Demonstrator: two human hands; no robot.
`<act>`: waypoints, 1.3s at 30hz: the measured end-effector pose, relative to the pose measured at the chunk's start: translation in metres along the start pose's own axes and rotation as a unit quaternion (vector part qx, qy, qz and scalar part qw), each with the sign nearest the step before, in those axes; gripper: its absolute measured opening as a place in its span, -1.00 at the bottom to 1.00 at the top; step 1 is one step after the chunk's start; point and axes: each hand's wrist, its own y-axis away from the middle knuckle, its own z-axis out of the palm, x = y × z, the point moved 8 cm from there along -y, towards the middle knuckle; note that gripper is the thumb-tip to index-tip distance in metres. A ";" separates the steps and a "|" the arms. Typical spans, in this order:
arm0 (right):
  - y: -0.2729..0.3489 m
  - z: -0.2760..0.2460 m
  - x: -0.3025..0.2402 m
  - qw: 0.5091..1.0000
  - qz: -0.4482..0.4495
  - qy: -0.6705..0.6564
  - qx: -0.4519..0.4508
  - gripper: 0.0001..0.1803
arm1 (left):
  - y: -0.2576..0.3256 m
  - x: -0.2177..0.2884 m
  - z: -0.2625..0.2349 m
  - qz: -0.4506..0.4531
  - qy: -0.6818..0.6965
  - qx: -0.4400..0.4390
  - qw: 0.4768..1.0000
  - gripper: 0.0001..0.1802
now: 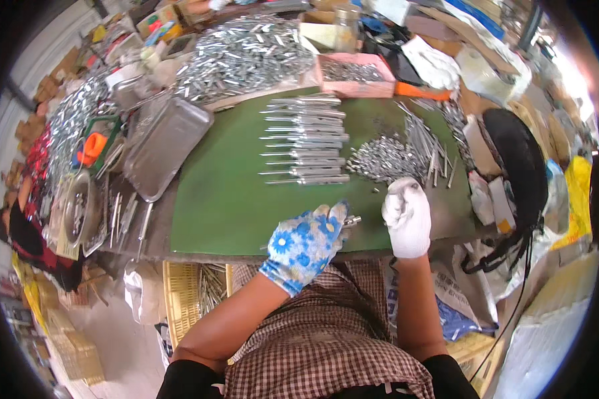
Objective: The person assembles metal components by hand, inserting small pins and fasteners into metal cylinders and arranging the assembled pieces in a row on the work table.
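Observation:
My left hand (307, 243), in a white glove with blue flowers, is closed around a slim silver metal rod (354, 220) whose stepped end sticks out to the right of the fingers. My right hand (406, 211), in a plain white glove, has its fingers curled in just below a heap of small shiny metal parts (384, 158); whatever it may hold is hidden. Beyond both hands lies a neat stack of silver metal rods with thin pointed ends (321, 142), their points to the left. Loose long thin metal tubes (431, 143) lie beside the heap.
The green work mat (213, 219) covers the table. A metal tray (170, 146) stands at left, a pink box (356, 88) of small parts and a large pile of metal pieces (246, 53) at the back. A black bag (519, 159) sits at right. Another person (30, 239) is at far left.

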 end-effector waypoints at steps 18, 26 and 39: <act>0.016 0.018 0.018 0.958 0.004 0.279 -0.064 -0.66 | 0.185 -0.162 -0.085 -0.385 0.322 0.223 0.835 -0.48; 0.016 0.033 0.017 0.964 0.042 0.257 -0.058 -0.67 | 0.282 -0.177 -0.092 -0.344 -0.232 0.143 0.899 -0.61; 0.027 0.024 0.016 0.969 0.014 0.242 -0.056 -0.70 | -0.043 -0.052 0.027 -0.007 -0.032 -0.005 0.999 -0.84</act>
